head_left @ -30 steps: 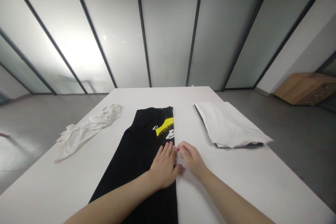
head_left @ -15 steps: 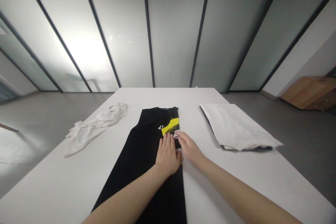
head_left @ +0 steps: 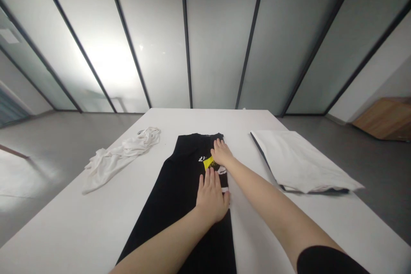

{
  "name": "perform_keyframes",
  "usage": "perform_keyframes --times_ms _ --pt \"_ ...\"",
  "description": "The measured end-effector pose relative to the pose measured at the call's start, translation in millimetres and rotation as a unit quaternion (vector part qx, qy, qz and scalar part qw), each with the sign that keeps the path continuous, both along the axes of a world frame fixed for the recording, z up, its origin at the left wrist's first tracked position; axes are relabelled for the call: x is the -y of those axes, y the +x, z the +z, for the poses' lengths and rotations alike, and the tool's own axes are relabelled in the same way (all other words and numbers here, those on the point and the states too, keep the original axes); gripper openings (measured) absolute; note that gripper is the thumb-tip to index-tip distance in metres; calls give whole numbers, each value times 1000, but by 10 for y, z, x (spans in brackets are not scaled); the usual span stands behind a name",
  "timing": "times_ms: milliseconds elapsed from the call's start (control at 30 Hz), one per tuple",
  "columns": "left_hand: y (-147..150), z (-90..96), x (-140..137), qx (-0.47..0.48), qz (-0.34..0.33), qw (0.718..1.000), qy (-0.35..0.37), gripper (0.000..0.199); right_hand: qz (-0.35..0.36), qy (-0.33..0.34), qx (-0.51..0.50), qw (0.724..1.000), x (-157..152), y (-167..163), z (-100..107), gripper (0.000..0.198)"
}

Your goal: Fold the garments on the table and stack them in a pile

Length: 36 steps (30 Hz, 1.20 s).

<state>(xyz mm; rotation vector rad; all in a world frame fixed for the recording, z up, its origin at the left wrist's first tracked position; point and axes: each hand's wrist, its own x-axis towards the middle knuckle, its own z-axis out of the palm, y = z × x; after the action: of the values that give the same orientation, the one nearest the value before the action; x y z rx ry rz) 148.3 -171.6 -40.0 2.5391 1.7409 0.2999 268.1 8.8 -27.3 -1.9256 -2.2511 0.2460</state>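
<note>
- Garment of black fabric with yellow-and-white print point(head_left: 171, 192) lies lengthwise on smooth white worktop point(head_left: 93, 222).
- Left hand point(head_left: 212, 197) and right hand point(head_left: 221, 152), apart, rest palm-down upon it, perhaps for keeping fabric smooth.

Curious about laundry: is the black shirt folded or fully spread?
Folded lengthwise, apparently: the black shirt has print running off its right edge.

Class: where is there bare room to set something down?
Free: the far end of the table, beyond the black garment; the strip between garment and crumpled white cloth; the wedge bounded by garment, right forearm and folded white cloth. Crowded: on the garment, where left hand and right hand lie.
</note>
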Motion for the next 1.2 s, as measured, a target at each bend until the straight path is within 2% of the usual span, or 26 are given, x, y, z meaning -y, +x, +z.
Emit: perform_keyframes --times_ms 267,533,633,767,833,967,1067,1200 --pt "1 93 33 14 -11 1000 -13 80 -38 -22 21 999 -364 15 42 72" --pt "-2 109 46 18 -18 1000 -7 79 -62 -7 19 998 -394 -29 105 71" --pt "-4 146 65 29 -15 999 11 71 -66 32 13 997 -297 -54 157 67" --pt "0 240 106 41 1 999 35 42 -30 93 -7 995 -149 -99 250 53" --pt "4 282 112 35 1 999 35 35 -18 100 -18 995 -71 -127 287 47" --pt "15 348 105 19 -19 999 18 33 0 99 -34 994 165 -155 323 39" --pt "-6 443 158 -5 -33 999 -21 34 49 95 -49 993 436 -113 332 35" --pt "-140 724 341 -70 -94 987 -109 54 91 73 -63 991 880 -26 294 42"
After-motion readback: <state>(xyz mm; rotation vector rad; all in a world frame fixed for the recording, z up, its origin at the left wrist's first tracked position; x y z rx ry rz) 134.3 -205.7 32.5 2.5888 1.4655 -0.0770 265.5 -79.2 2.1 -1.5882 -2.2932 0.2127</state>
